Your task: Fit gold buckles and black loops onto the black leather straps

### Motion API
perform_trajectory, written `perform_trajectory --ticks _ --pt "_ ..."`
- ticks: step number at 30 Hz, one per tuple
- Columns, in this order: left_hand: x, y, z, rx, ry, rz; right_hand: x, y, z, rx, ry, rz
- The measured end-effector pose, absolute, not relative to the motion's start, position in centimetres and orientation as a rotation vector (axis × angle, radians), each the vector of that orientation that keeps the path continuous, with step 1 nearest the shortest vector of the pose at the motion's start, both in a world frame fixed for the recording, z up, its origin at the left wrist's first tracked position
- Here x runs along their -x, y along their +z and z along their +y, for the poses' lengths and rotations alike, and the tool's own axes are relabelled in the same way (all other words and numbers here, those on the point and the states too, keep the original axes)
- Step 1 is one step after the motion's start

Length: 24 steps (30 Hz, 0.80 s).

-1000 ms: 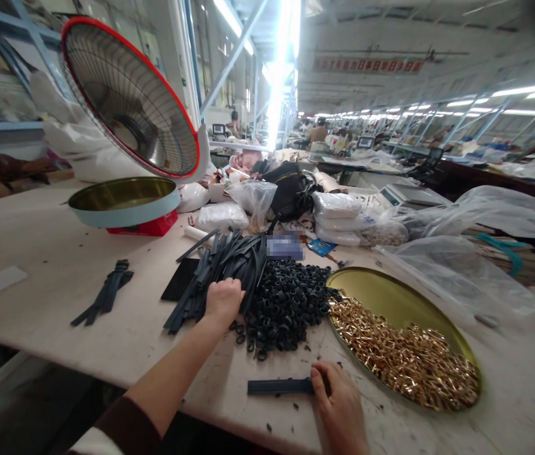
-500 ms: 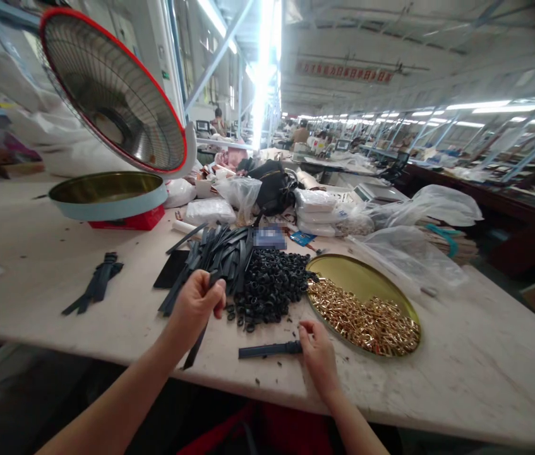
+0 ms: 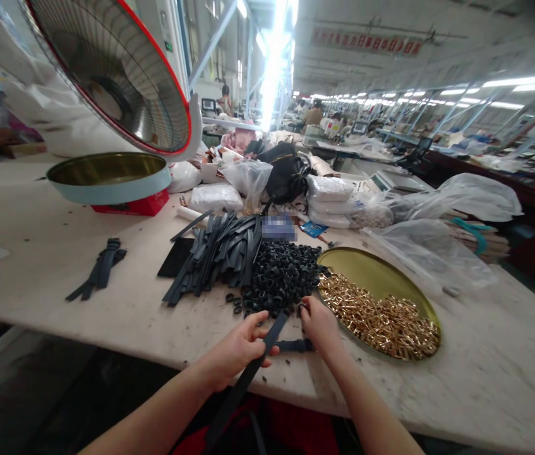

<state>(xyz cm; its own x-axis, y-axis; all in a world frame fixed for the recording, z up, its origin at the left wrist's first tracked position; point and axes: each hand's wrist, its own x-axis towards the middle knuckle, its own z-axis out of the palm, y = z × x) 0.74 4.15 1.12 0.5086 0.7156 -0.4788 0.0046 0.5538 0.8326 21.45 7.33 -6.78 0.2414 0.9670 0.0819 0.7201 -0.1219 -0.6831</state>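
Note:
A long black strap (image 3: 236, 397) is gripped between the thumb and fingers of my left hand (image 3: 234, 351), slanting from my lap up toward the loops. My right hand (image 3: 323, 325) is closed in a pinch on a small dark loop (image 3: 303, 307), close to the strap's far end but apart from it. Behind both hands lies a heap of small black loops (image 3: 281, 275). Another black strap (image 3: 290, 345) with a loop around it rests on the table, partly hidden by my hands. To the left of the loops is a pile of flat black straps (image 3: 222, 249).
A round gold tray (image 3: 366, 262) of shiny gold metal pieces (image 3: 385, 325) sits on the right. On the left are a strap bundle (image 3: 103, 265), a pale blue round tin (image 3: 110, 186) and a red-rimmed fan (image 3: 120, 82). Plastic bags (image 3: 456, 253) line the back right.
My left hand has come down and right from the strap pile, bringing a strap with it. My right hand has left the strap on the table and moved up to the loops. The view has shifted slightly.

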Motion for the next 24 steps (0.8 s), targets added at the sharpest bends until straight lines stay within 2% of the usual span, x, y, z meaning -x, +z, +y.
perform_trajectory --ticks 5,9,11,24 --pt "-1.5 0.4 5.3 -0.839 0.462 0.945 -21.9 -6.1 5.3 1.809 0.856 -1.379" --pt "-2.2 0.2 5.9 -0.889 0.405 0.966 -20.8 -4.9 3.7 1.398 1.390 -0.754" --pt "-2.4 0.0 6.1 -0.994 0.370 0.969 -20.5 -4.1 3.4 1.224 1.506 -0.496" --pt "-4.7 -1.7 4.8 -1.706 0.590 1.232 -17.0 -2.7 1.7 0.960 1.451 -0.152"
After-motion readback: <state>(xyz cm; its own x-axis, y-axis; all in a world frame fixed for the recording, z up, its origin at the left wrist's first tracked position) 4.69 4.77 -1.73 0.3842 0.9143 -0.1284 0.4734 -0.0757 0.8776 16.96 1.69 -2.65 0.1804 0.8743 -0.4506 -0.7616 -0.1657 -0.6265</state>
